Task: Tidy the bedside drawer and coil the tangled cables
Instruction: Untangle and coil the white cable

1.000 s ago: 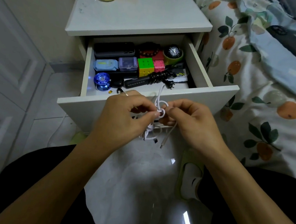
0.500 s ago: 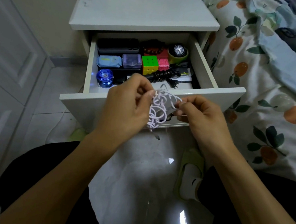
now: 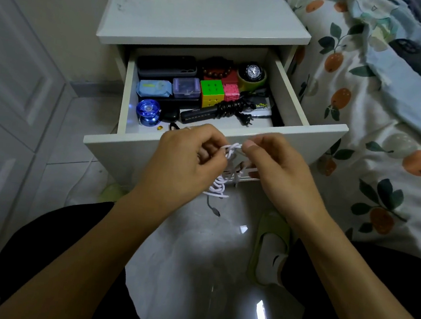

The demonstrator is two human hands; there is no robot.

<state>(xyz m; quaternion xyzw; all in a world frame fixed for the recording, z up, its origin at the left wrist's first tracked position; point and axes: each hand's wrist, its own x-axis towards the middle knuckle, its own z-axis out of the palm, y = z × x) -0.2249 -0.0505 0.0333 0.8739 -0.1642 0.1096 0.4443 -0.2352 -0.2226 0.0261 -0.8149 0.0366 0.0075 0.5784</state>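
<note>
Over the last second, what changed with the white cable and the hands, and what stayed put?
The left hand and right hand kept hold of the white cable; its spread loops were gathered back into a tight bunch hanging below the fingers. Nothing was let go. The drawer stayed open, contents unmoved.

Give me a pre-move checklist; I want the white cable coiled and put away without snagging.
1. Both hands on the white cable: ok, left hand and right hand pinch it.
2. Cable untangled: not ok, loops bunched.
3. Loose end off the floor: ok, the plug dangles.
4. Drawer open: ok.
5. Free spot inside: cannot tell; hands hide the front.
6. Black power cord bundled: ok.
</note>
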